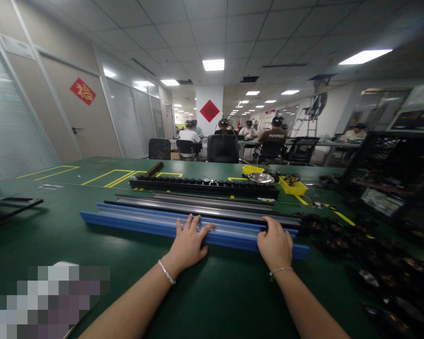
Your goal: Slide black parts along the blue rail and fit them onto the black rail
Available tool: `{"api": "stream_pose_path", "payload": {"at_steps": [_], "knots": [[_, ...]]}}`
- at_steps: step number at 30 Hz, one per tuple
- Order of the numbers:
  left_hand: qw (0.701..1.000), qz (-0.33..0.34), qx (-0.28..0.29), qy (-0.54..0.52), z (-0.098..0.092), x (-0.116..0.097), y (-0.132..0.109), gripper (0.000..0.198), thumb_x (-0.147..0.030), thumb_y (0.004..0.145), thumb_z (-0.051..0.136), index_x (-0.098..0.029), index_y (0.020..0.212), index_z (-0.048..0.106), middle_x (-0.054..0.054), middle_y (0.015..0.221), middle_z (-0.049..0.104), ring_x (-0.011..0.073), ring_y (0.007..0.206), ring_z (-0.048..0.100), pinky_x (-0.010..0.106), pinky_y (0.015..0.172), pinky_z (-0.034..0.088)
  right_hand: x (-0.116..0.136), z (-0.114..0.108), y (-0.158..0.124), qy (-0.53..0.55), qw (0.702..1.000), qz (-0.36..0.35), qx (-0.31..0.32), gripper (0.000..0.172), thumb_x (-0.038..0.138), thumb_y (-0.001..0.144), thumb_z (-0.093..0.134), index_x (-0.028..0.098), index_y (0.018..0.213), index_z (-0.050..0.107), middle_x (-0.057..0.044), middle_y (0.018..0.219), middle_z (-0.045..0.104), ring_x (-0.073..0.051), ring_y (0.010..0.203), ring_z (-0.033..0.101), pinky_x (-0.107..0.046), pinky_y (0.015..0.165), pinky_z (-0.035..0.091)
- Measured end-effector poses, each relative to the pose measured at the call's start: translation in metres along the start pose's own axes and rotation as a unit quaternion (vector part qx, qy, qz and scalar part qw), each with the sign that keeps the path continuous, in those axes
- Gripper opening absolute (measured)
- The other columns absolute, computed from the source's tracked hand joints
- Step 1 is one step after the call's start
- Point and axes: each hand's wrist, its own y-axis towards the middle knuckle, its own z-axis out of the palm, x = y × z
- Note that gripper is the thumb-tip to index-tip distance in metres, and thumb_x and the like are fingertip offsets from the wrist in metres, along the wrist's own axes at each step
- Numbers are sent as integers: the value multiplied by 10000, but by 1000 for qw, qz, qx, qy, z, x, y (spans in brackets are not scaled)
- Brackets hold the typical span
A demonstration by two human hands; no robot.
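A long blue channel-shaped profile (141,227) lies across the green table in front of me, with a pale strip along its trough. My left hand (190,241) rests on its middle, fingers spread over the trough and thumb by the near edge. Near the right end, my right hand (276,241) is closed around the profile, its fingers curled over the far side. Just behind lie long grey metal rails (183,205), parallel to the blue piece. Farther back is a black bar (198,184) carrying a row of small black parts.
Many dark parts (385,268) are heaped along the right side of the green table (102,263). Yellow bins (292,185) and a metal dish (260,178) stand at the back right. A black frame (14,207) sits at left. People work at far tables beyond an office chair (222,149).
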Motion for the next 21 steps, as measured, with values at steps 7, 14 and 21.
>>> {"api": "stream_pose_path", "payload": {"at_steps": [7,14,21], "knots": [[1000,-7,-3,7,1,0,0,702,-436,761,535,-300,1395,265,111,1431,333,359,1340,202,623,1037,109,0,-2,1,-8,1000,-1,2,448,132,755,373,158,1176,523,-93,1213,575,-223,1091,510,-376,958,316],[1000,-3,-17,6,4,1,0,641,-431,778,513,-278,1370,320,106,1428,352,356,1331,226,630,1031,129,-2,-5,3,-17,1000,19,8,453,133,766,338,174,1184,507,-80,1249,552,-218,1088,517,-420,989,288],[999,-14,-31,3,6,1,1,622,-393,787,493,-259,1371,326,82,1422,376,336,1325,248,609,1032,166,-8,-5,3,-34,999,26,-5,452,168,759,360,175,1189,501,-87,1224,571,-226,1080,526,-444,1002,278]]}}
